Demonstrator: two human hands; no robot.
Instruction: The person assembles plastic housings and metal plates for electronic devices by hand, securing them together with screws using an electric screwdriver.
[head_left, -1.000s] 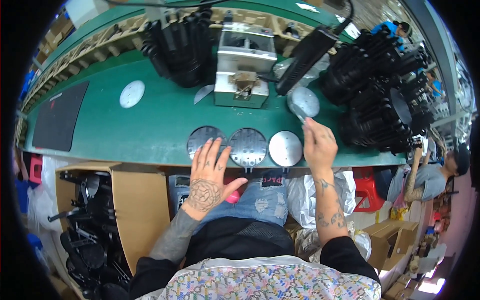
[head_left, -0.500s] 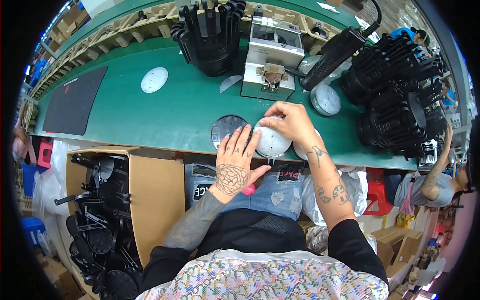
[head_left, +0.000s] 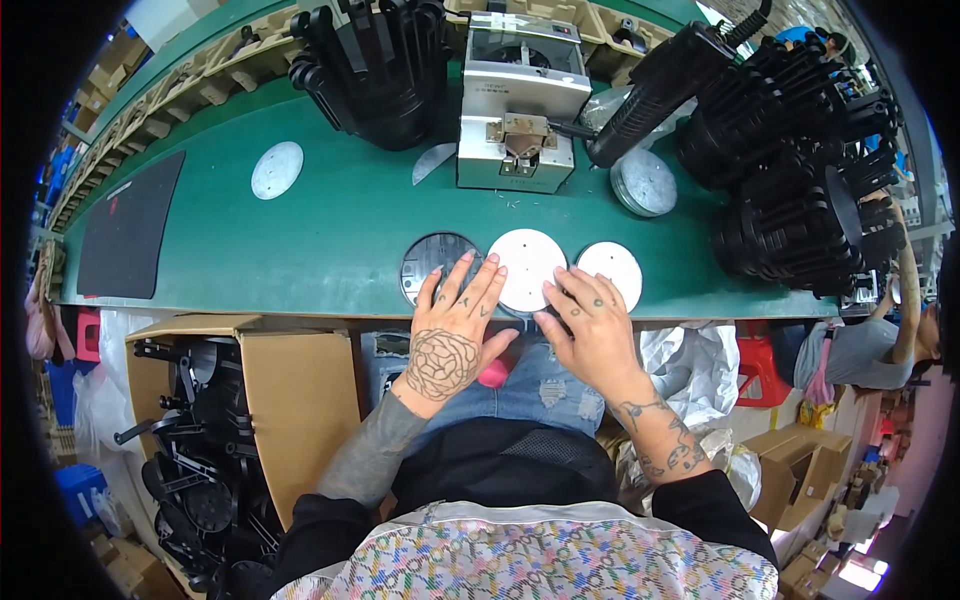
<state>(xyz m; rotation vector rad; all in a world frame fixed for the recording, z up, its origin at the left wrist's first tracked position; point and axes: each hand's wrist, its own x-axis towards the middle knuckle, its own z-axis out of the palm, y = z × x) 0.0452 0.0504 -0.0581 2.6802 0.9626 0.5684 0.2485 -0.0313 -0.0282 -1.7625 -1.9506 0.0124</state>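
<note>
At the near edge of the green bench, your two hands lie flat on a row of three round discs. Your left hand is spread, fingers fanned: its tips rest on the dark grey disc and reach across to the left rim of the middle white disc. Your right hand is also open and flat, fingers together rather than pinching, tips on the lower right rim of that same middle disc. Neither hand grips anything; both press down from above.

Key relation: the middle white disc lies straight ahead of you, just beyond both sets of fingertips, between the two hands. Being round, it has no long axis; the row itself runs left to right along the bench edge. Both hands touch it, about equally near. The smaller white disc sits just to its right, close to your right fingers; I cannot tell whether they touch it.

Beyond the row stands a grey boxy machine, with another pale disc to its right and one well apart to the left. Black fan-like parts are stacked behind and at far right. A cardboard box of black parts sits below the bench on your left.
</note>
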